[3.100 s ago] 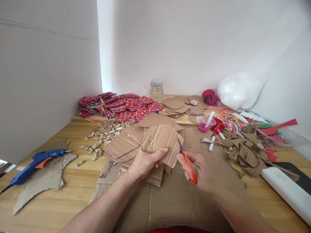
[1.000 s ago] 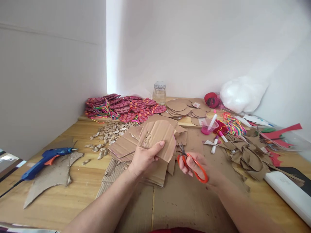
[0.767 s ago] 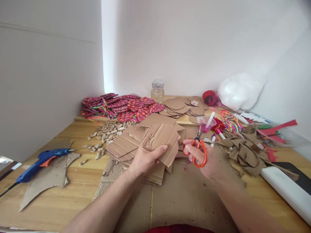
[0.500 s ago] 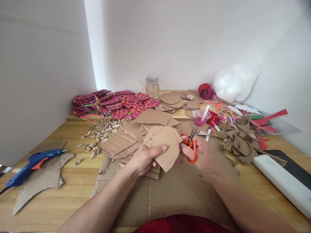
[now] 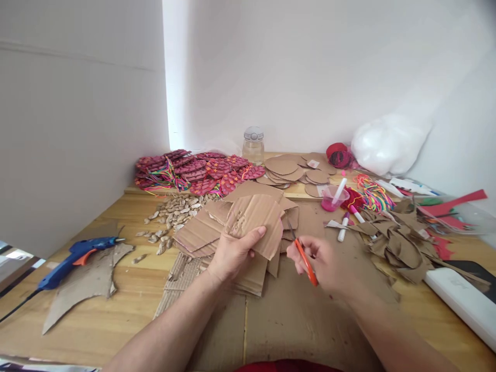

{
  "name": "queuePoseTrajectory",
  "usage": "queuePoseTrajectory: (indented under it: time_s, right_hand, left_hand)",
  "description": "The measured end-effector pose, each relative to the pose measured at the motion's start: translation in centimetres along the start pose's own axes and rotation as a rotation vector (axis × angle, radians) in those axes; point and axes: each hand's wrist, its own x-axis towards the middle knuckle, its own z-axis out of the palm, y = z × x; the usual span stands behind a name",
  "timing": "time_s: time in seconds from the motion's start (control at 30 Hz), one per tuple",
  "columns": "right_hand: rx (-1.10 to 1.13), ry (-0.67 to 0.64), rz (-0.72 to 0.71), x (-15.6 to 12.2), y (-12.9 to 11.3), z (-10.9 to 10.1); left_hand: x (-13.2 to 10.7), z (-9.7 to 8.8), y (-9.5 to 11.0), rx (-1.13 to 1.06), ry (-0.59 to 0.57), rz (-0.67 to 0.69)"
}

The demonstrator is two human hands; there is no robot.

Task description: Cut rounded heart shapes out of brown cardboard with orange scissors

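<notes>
The left hand [image 5: 236, 253] pinches the cardboard piece [image 5: 258, 214] between thumb and fingers above loose cardboard sheets [image 5: 197, 230], seemingly leaving its right edge free for the scissors [image 5: 306, 261], whose handles the right hand's [image 5: 321, 261] fingers curl around nearby.

A lidded jar [image 5: 253, 147] stands near the wall [image 5: 302, 72].

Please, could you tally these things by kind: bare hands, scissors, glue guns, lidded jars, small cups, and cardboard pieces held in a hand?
Bare hands, left hand and right hand: 2
Scissors: 1
Glue gun: 1
Lidded jar: 1
Small cup: 1
Held cardboard piece: 1
Total: 7
</notes>
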Motion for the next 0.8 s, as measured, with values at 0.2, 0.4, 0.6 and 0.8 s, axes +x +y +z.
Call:
queuePoseTrajectory:
  time_s: [0.2,0.4,0.6,0.8]
  right_hand:
    - [0.01,-0.163,0.069,-0.3,-0.1,0.0]
    - [0.04,-0.184,0.075,-0.3,-0.8,-0.2]
    - [0.078,-0.107,0.046,-0.4,-0.7,0.3]
    - [0.059,-0.054,-0.008,-0.5,0.3,0.8]
  left_hand:
    - [0.1,-0.3,0.5,0.034,-0.001,0.002]
    - [-0.1,-0.3,-0.1,0.096,-0.053,-0.035]
    - [-0.4,0.1,-0.8,0.079,-0.062,-0.093]
    - [-0.8,0.6,-0.9,0.035,-0.043,-0.146]
